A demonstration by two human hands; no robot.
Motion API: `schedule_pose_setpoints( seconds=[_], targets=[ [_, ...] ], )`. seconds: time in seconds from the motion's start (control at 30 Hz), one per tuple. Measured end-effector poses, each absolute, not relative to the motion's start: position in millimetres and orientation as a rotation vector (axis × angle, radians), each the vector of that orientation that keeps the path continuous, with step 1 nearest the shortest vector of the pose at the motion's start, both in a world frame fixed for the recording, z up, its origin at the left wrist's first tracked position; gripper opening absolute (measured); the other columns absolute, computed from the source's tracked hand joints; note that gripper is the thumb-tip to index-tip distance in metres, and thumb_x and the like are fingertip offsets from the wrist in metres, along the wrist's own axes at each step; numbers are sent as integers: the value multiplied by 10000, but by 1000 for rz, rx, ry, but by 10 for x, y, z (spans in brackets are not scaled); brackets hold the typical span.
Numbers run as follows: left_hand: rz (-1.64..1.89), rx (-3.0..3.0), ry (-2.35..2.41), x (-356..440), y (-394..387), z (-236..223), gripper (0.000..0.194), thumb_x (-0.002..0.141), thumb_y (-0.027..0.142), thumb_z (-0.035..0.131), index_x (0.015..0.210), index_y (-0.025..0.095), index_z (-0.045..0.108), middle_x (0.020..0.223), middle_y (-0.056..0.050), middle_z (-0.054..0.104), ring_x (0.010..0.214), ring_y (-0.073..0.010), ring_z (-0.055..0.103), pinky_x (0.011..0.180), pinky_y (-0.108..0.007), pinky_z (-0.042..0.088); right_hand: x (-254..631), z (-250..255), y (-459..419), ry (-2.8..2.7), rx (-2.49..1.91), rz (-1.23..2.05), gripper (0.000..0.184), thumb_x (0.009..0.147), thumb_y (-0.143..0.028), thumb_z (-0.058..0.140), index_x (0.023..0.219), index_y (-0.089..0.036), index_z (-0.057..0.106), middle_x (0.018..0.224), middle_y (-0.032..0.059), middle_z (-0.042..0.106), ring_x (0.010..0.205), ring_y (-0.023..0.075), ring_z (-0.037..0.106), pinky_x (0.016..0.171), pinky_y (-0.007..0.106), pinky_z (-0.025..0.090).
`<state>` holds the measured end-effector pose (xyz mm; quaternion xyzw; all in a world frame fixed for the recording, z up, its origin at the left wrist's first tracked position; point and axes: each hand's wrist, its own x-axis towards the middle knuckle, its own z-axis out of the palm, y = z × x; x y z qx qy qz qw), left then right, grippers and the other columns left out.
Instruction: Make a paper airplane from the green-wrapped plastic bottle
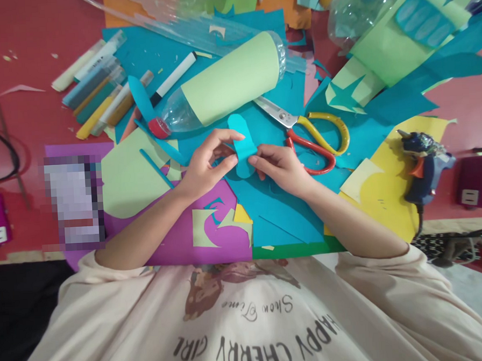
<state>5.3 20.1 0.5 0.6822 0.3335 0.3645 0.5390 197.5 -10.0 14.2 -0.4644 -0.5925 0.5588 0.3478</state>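
Both of my hands hold a small teal paper cutout [243, 142] with rounded ends, over a pile of teal paper sheets [283, 216]. My left hand [208, 166] pinches its left edge with thumb and fingers. My right hand [278, 165] grips its lower right side, fingers curled. Just beyond the cutout lies a clear plastic bottle [228, 84] wrapped in light green paper, red cap pointing left.
Scissors [313, 131] with red and yellow handles lie right of the hands. A blue glue gun [424, 163] rests on yellow paper at the right. Markers and glue sticks [99, 91] lie at the upper left. Purple paper [179, 243] and scraps cover the red floor.
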Motion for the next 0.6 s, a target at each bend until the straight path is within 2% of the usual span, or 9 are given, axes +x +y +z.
schedule_pose_setpoints(
  seconds=[0.2, 0.37, 0.47, 0.6],
  targets=[
    [835, 1704, 854, 64, 197, 68, 376, 923, 531, 511, 984, 185, 646, 962, -42, 679, 844, -136, 634, 765, -257, 524, 1986, 137, -117, -1599, -1161, 1413, 477, 880, -596, 553, 635, -195, 471, 513, -40, 497, 465, 72, 456, 444, 206, 361],
    [850, 1635, 926, 79, 205, 53, 443, 831, 632, 589, 837, 191, 627, 851, -14, 662, 793, -129, 626, 720, -245, 515, 1983, 121, -112, -1540, -1093, 1435, 509, 918, -621, 452, 683, -178, 537, 594, -21, 535, 501, 69, 490, 487, 209, 418],
    [874, 1646, 988, 86, 201, 45, 423, 819, 609, 617, 799, 188, 583, 774, 7, 635, 729, -112, 608, 667, -227, 504, 1964, 96, -115, -1416, -1101, 1476, 458, 842, -628, 581, 789, -174, 547, 633, -35, 542, 498, 62, 514, 447, 191, 413],
    [874, 1660, 975, 86, 180, 59, 358, 829, 528, 647, 887, 186, 556, 827, -1, 653, 778, -112, 640, 708, -223, 522, 1939, 96, -119, -1295, -1113, 1506, 466, 759, -612, 693, 808, -194, 492, 664, -50, 549, 478, 46, 518, 406, 170, 398]
  ],
)
